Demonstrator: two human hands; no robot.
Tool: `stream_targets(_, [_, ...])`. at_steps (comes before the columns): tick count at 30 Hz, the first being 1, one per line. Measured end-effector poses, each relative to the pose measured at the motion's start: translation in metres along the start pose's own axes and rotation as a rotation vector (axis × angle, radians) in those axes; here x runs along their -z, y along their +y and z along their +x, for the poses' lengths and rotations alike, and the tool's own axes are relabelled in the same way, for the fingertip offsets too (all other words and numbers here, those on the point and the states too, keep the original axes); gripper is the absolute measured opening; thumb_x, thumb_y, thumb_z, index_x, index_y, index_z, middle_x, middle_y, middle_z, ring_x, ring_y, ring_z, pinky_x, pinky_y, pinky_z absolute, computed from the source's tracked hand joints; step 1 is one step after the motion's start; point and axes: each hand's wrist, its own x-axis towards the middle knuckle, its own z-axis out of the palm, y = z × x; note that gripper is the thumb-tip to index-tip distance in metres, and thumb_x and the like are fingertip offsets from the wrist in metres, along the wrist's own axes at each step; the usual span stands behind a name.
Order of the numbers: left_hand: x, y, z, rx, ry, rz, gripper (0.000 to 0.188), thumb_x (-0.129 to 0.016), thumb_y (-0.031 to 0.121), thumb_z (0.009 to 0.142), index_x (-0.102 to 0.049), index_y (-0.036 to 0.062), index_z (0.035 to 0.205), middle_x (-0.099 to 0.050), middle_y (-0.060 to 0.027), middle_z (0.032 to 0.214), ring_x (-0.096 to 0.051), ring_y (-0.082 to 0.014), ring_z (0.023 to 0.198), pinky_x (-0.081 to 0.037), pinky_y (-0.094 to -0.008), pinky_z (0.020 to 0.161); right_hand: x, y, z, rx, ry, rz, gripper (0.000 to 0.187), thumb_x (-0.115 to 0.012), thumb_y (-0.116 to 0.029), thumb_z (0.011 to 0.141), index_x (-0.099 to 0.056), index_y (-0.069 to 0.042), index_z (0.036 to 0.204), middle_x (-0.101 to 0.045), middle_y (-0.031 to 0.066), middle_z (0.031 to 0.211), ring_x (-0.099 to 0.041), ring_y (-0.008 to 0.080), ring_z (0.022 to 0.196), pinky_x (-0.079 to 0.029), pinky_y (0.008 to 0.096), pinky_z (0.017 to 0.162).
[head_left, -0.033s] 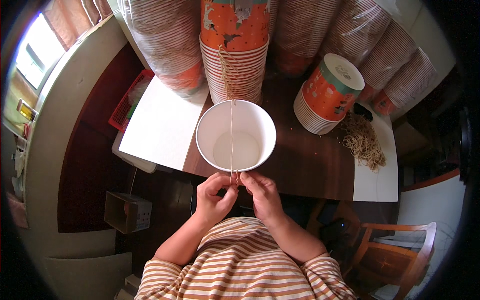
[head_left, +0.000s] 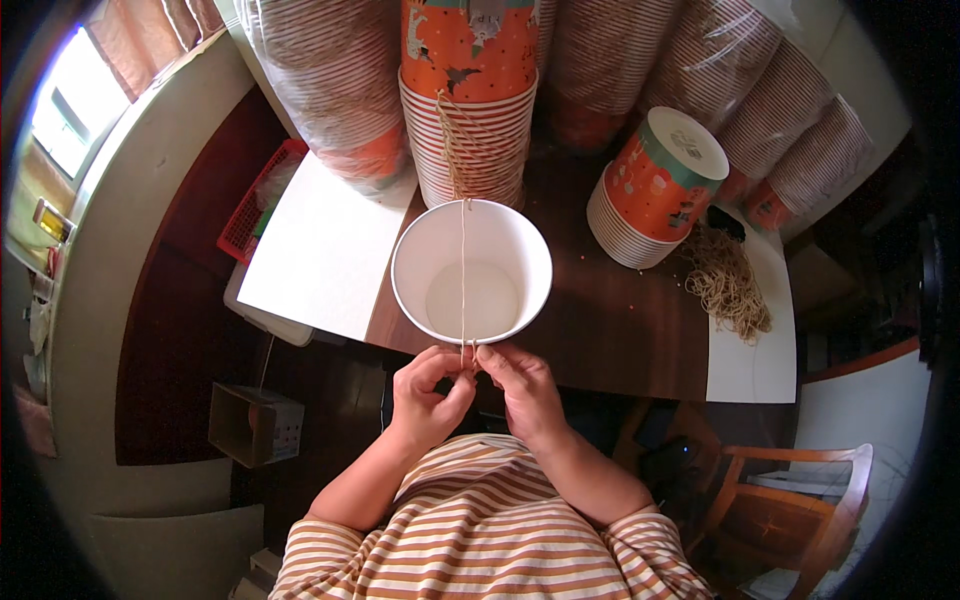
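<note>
A round white paper tub [head_left: 415, 265] stands with its mouth up at the near edge of the brown table. One thin tan string [head_left: 463, 290] runs straight across its opening, from the far rim to the near rim. Just below that near rim, my left hand [head_left: 428, 390] pinches the string between thumb and fingers. Close beside it, almost touching, my right hand [head_left: 525, 385] is closed on the string's twisted part. The exact shape of the twist is too small to make out. Behind the tub, more tan strings [head_left: 465, 145] drape over a tall stack of orange-printed tubs [head_left: 465, 60].
On the right, upside-down nested orange tubs [head_left: 655, 190] stand near a tangled heap of string [head_left: 735, 285]. Plastic-wrapped tub stacks [head_left: 325, 80] line the back. A red basket [head_left: 255, 205] and a cardboard box [head_left: 255, 425] are left; a wooden chair [head_left: 785, 515] stands at lower right.
My right thumb tip has shifted very slightly to the left at the string. The tub and my left hand stay where they were.
</note>
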Motion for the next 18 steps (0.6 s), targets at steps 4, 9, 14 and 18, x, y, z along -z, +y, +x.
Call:
stream_targets(4, [0.003,0.004,-0.001,-0.07,-0.016,0.16,0.012,-0.054,-0.01,0.072,-0.062,-0.0051,0.079,-0.062,-0.0095,0.077,-0.061,-0.0128,0.069,-0.049,-0.0232,0.062,0.002,0.001,0.001,-0.046,-0.027,0.074,0.016,-0.06,-0.013,0.085,-0.067,-0.004,0.096,-0.066,0.0016,0.09,-0.058,0.009,0.086,-0.044,0.0261,0.083])
stream_targets(9, [0.007,-0.001,-0.001,-0.078,-0.008,0.146,0.011,-0.057,-0.007,0.072,-0.062,-0.0033,0.081,-0.063,-0.0102,0.077,-0.062,-0.0141,0.067,-0.049,-0.0236,0.06,0.009,0.009,0.003,-0.06,-0.01,0.132,0.013,-0.06,-0.011,0.082,-0.067,-0.006,0.092,-0.066,0.0003,0.087,-0.053,0.0063,0.076,-0.041,0.0237,0.072])
stream_targets(14, [0.011,-0.008,-0.004,-0.032,0.022,0.071,0.011,-0.059,-0.005,0.071,-0.063,-0.0023,0.081,-0.063,-0.0107,0.077,-0.062,-0.0149,0.066,-0.048,-0.0239,0.06,0.003,0.003,0.001,-0.02,0.046,0.07,0.013,-0.059,-0.01,0.082,-0.065,-0.004,0.092,-0.065,-0.0002,0.085,-0.05,0.0038,0.07,-0.042,0.0218,0.066])
stream_targets(18, [0.01,-0.008,-0.003,-0.018,-0.018,0.071,0.01,-0.055,-0.007,0.076,-0.062,-0.0041,0.083,-0.062,-0.0084,0.08,-0.06,-0.0119,0.068,-0.048,-0.0226,0.061,0.019,0.019,0.008,0.153,0.044,-0.106,0.009,-0.06,-0.006,0.082,-0.063,-0.004,0.091,-0.062,0.0003,0.083,-0.057,0.0083,0.078,-0.047,0.0251,0.072])
